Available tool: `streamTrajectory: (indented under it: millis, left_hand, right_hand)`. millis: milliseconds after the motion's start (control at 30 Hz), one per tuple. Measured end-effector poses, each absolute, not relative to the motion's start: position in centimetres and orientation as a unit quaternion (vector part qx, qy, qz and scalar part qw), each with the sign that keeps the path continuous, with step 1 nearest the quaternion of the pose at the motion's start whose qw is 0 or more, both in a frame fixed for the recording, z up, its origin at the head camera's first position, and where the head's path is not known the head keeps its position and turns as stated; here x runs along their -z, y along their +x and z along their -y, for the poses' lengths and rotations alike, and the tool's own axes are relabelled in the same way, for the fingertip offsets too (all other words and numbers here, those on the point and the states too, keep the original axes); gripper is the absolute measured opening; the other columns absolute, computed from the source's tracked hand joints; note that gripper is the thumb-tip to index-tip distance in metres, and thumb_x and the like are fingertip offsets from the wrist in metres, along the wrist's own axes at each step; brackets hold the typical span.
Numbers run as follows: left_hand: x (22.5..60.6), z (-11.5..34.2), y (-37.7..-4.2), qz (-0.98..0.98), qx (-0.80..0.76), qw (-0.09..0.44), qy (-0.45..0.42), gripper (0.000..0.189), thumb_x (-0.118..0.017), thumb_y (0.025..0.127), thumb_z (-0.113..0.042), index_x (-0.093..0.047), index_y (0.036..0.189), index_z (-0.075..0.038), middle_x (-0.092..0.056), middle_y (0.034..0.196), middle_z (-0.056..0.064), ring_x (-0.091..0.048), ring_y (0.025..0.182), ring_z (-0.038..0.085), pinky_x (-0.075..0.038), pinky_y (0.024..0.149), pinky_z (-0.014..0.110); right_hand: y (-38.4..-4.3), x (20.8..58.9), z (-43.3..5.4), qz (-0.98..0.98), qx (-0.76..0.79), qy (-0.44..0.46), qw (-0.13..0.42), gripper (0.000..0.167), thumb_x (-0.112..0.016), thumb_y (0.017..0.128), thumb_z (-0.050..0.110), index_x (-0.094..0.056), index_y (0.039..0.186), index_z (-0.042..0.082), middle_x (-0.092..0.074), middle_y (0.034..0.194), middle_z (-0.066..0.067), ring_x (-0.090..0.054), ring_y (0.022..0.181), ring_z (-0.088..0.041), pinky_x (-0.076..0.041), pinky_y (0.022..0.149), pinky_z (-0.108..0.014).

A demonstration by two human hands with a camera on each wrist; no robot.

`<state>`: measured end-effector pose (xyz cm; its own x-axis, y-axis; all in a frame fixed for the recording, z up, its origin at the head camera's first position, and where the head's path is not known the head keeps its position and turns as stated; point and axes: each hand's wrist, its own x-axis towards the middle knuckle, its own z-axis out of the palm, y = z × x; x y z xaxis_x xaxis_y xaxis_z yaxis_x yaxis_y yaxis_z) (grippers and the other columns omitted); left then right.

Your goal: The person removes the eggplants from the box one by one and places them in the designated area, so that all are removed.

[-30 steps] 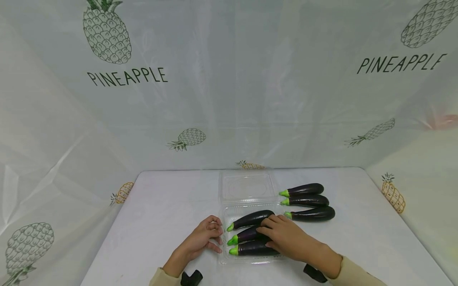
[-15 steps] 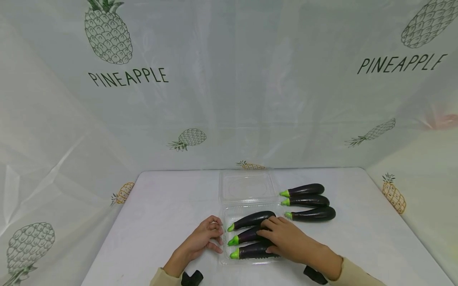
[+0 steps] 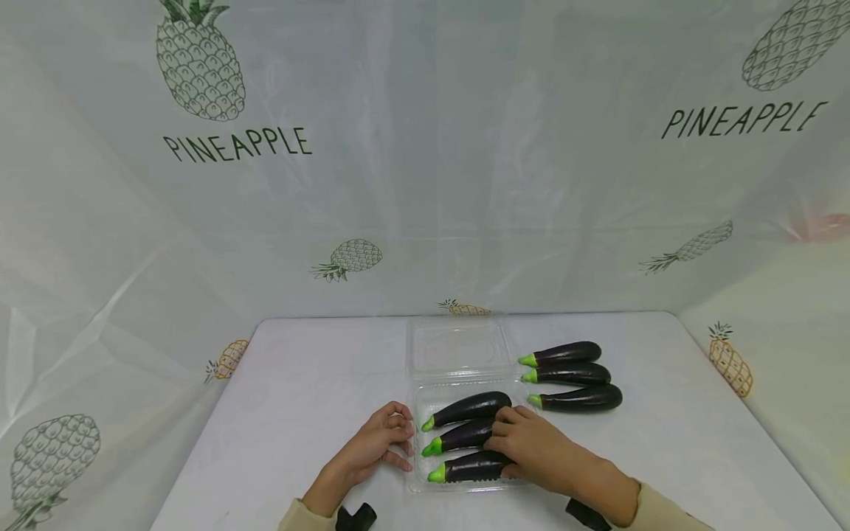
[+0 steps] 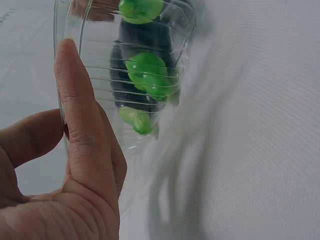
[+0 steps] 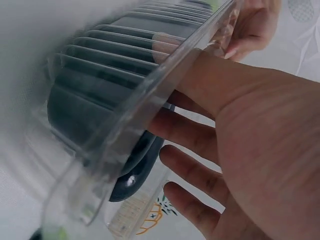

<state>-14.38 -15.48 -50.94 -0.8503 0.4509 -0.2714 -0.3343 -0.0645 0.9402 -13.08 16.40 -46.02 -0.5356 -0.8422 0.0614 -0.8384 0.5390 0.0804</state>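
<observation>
A clear plastic clamshell box [image 3: 465, 488] lies with its lid [image 3: 458, 350] folded back. Inside are three dark purple eggplants with green stems pointing left: a far one [image 3: 471, 408], a middle one [image 3: 465, 436] and a near one [image 3: 473, 467]. My left hand [image 3: 377, 441] pinches the box's left rim, thumb on one side and fingers outside the wall. My right hand [image 3: 541, 451] holds the blunt end of the near eggplant, thumb on its near side, fingertips reaching over its far side. In the right wrist view the thumb shows through the clear wall [image 5: 100, 75].
Three more eggplants lie right of the box: a back one [image 3: 567, 352], a middle one [image 3: 572, 373] and a front one [image 3: 584, 398]. The white table [image 3: 319, 354] meets a pineapple-print curtain [image 3: 465, 184] behind.
The near eggplant has shifted slightly toward the box's near wall. My right hand has eased toward me, uncovering more of the far and middle eggplants. The left hand stays in place.
</observation>
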Motion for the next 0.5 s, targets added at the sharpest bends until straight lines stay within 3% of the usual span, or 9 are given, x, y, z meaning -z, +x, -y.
streamTrajectory:
  millis: [300,500]
  left_hand:
    - [50.85,15.51,-14.37,-0.626,-0.729,0.273,0.049,0.022,-0.055,0.105,-0.003,-0.043,0.123,0.001,-0.053,0.094,0.002,-0.060,0.078,0.015,-0.064,0.061,0.029]
    - [50.81,15.44,-14.33,-0.625,-0.730,0.273,0.047,0.022,-0.056,0.105,-0.003,-0.043,0.123,0.001,-0.054,0.093,0.003,-0.060,0.078,0.015,-0.064,0.060,0.029]
  right_hand:
    - [-13.01,46.20,-16.07,0.872,0.054,0.483,0.053,0.037,-0.090,0.077,0.044,-0.080,0.106,0.024,-0.072,0.099,0.015,-0.056,0.102,-0.012,-0.056,0.091,-0.033]
    - [-12.71,46.33,-16.09,0.870,0.061,0.485,0.057,0.036,-0.088,0.082,0.042,-0.078,0.108,0.020,-0.070,0.104,0.010,-0.057,0.105,-0.013,-0.057,0.093,-0.032]
